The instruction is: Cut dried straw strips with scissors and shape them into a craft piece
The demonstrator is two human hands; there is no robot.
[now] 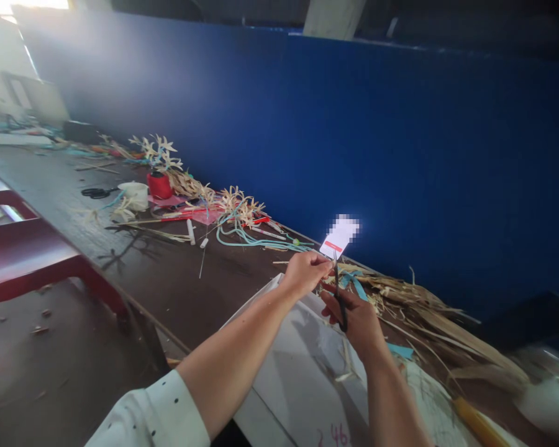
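My left hand pinches the lower edge of a small white card with a red stripe, holding it up over the table. My right hand is closed round black scissors, whose blades point up and meet the card's bottom edge. Both hands hover above a white sheet lying on the dark table. Dried straw strips and a light blue ribbon piece lie just behind the hands.
Straw flowers, teal cords, a red cup, a white bowl and spare black scissors litter the table further left. A blue wall backs the table. A red bench stands left.
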